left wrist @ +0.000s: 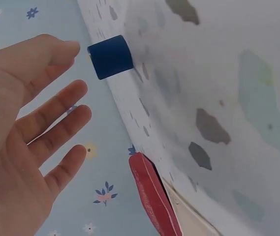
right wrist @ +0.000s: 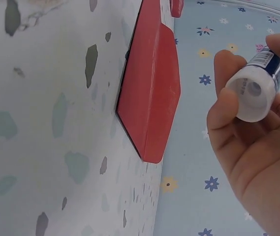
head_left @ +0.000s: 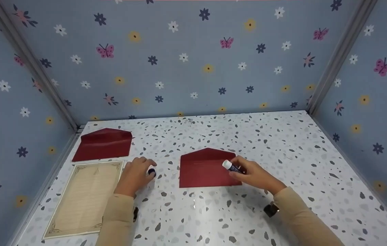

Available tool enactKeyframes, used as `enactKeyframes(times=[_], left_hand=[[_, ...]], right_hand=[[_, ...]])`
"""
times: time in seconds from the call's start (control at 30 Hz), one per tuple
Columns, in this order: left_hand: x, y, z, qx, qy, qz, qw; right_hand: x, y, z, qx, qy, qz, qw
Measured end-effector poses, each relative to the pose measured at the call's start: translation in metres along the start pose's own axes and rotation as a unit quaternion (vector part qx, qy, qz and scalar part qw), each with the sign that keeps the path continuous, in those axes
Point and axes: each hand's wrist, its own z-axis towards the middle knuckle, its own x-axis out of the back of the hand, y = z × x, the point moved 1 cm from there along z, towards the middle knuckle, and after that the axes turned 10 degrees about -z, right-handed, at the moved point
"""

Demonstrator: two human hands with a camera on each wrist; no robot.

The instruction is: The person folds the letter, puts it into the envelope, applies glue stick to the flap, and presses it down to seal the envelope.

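Observation:
In the head view my right hand (head_left: 253, 174) holds a glue stick (head_left: 234, 167) over the right part of an open red envelope (head_left: 207, 172). Fingers and thumb wrap the tube's dark blue label, and its white end (right wrist: 253, 93) points out of the grip, showing a hollow rim in the right wrist view. My left hand (head_left: 137, 174) hovers beside a small dark blue cap (left wrist: 111, 56) that stands on the table. Its fingers are loosely bent and spread, with a gap between the fingertips (left wrist: 73, 48) and the cap in the left wrist view.
A second red envelope (head_left: 104, 145), flap up, lies at the back left. Below it is a cream lined sheet (head_left: 84, 198) with an ornate border, partly covered by my left forearm. Patterned walls (head_left: 193, 68) enclose the speckled white table (head_left: 193, 218).

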Motion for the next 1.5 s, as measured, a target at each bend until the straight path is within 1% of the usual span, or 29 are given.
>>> enactKeyframes(times=[0.1,0.17,0.23,0.27,0.33,0.4,0.47,0.53,0.57,0.63,0.67,0.7,0.73,0.8,0.83,0.9,0.93,1.03,1.1,1.2,1.23,1.33,1.43,1.5], left_hand=[[0.002,0.006,0.001,-0.018,0.016,-0.014,0.9996],[0.002,0.012,0.003,-0.029,0.023,-0.046,0.9982],[0.002,0.018,0.005,-0.035,0.025,-0.095,0.9946],[0.002,0.022,0.006,-0.039,0.025,-0.123,0.9913],[0.001,0.030,0.009,-0.049,0.023,-0.180,0.9822],[0.000,0.037,0.011,-0.067,0.022,-0.221,0.9727],[-0.002,0.044,0.012,-0.082,0.023,-0.249,0.9647],[-0.003,0.051,0.014,-0.088,0.022,-0.269,0.9589],[-0.005,0.053,0.015,-0.088,0.022,-0.279,0.9560],[-0.008,0.060,0.016,-0.077,0.015,-0.305,0.9490],[-0.011,0.063,0.017,-0.068,0.009,-0.323,0.9440],[-0.014,0.067,0.017,-0.059,-0.001,-0.345,0.9369],[-0.019,0.071,0.018,-0.047,-0.013,-0.370,0.9277],[-0.027,0.081,0.019,-0.021,-0.038,-0.419,0.9069],[-0.032,0.086,0.020,-0.008,-0.049,-0.443,0.8951],[-0.040,0.096,0.021,0.014,-0.065,-0.482,0.8738],[-0.043,0.102,0.022,0.023,-0.070,-0.496,0.8653],[-0.050,0.116,0.024,0.040,-0.074,-0.522,0.8485],[-0.054,0.124,0.026,0.047,-0.076,-0.532,0.8420],[-0.059,0.133,0.029,0.051,-0.076,-0.536,0.8393],[-0.060,0.136,0.030,0.054,-0.077,-0.536,0.8388],[-0.064,0.141,0.032,0.061,-0.075,-0.539,0.8368],[-0.066,0.143,0.033,0.064,-0.066,-0.550,0.8301],[-0.067,0.144,0.034,0.065,-0.058,-0.557,0.8259]], right_hand=[[0.000,0.000,0.000,0.004,0.002,0.005,1.000],[0.001,-0.001,0.001,0.012,0.008,0.001,1.000],[0.001,-0.003,0.002,0.020,0.017,-0.002,1.000],[0.000,-0.003,0.002,0.025,0.022,-0.005,0.999],[0.000,-0.005,0.003,0.032,0.032,-0.008,0.999],[-0.001,-0.006,0.005,0.037,0.040,-0.006,0.999],[-0.002,-0.007,0.006,0.041,0.045,-0.002,0.998],[-0.002,-0.008,0.006,0.044,0.048,0.006,0.998],[-0.003,-0.008,0.007,0.046,0.050,0.009,0.998],[-0.004,-0.009,0.007,0.049,0.054,0.013,0.997],[-0.005,-0.009,0.008,0.052,0.055,0.017,0.997],[-0.005,-0.009,0.008,0.053,0.058,0.018,0.997],[-0.006,-0.010,0.009,0.055,0.058,0.020,0.997],[-0.008,-0.013,0.010,0.060,0.059,0.022,0.996],[-0.009,-0.015,0.010,0.062,0.058,0.022,0.996],[-0.009,-0.026,0.009,0.069,0.054,0.026,0.996],[-0.009,-0.032,0.009,0.073,0.051,0.028,0.996],[-0.008,-0.050,0.007,0.081,0.043,0.028,0.995],[-0.008,-0.057,0.006,0.087,0.043,0.024,0.995],[-0.011,-0.061,0.008,0.101,0.046,0.015,0.994],[-0.013,-0.058,0.010,0.107,0.049,0.013,0.993],[-0.020,-0.046,0.017,0.107,0.050,0.008,0.993],[-0.027,-0.034,0.023,0.100,0.048,0.010,0.994],[-0.027,-0.032,0.024,0.098,0.044,0.017,0.994]])
